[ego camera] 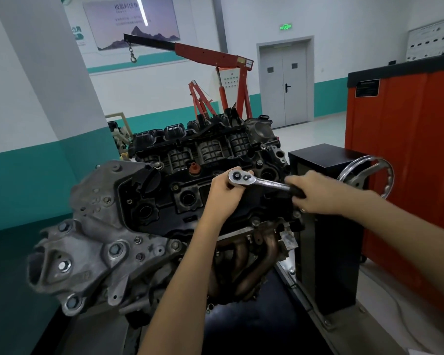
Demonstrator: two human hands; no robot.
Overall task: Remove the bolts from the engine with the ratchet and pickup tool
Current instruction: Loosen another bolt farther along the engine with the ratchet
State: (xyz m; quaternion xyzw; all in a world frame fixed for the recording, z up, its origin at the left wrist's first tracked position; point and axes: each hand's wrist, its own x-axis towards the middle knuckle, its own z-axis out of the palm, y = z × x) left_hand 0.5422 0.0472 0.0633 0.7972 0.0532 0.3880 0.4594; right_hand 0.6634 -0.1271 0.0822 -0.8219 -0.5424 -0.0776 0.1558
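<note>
My left hand (224, 192) curls around the head of the chrome ratchet (263, 184), which is held over the engine's black valve cover (164, 198). My right hand (315, 198) is wrapped around its black handle. A socket may sit beneath the head, but my fingers hide it.

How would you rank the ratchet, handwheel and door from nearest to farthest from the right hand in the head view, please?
1. Ratchet: held in the right hand.
2. Handwheel: just to its right.
3. Door: far back wall.
</note>
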